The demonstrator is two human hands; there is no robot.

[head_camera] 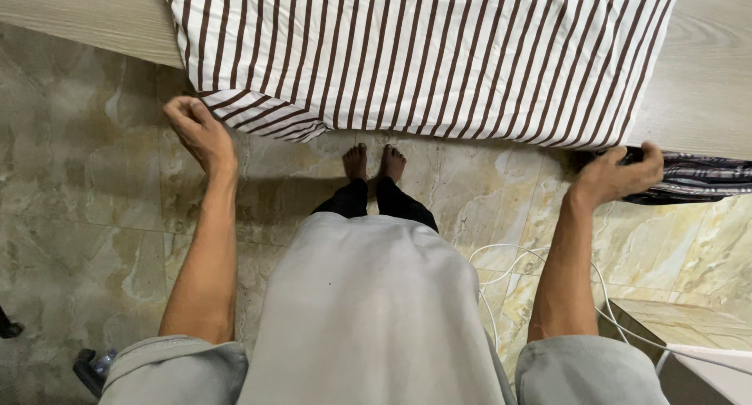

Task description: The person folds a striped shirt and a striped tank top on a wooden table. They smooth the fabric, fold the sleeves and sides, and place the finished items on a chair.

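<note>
Spreading sheet [423, 52] on bed [705, 84] | left hand [200, 131] clenched at the corner | right hand [619, 174] grasping the edge over dark cloth [705, 178] | sheet mostly flat, edges left to tidy

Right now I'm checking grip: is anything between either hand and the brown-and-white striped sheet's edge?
Nothing visible. The left hand already touches the brown-and-white striped sheet at its lower corner. The right hand grips a dark plaid cloth just below the sheet's edge, not the sheet itself.
</note>
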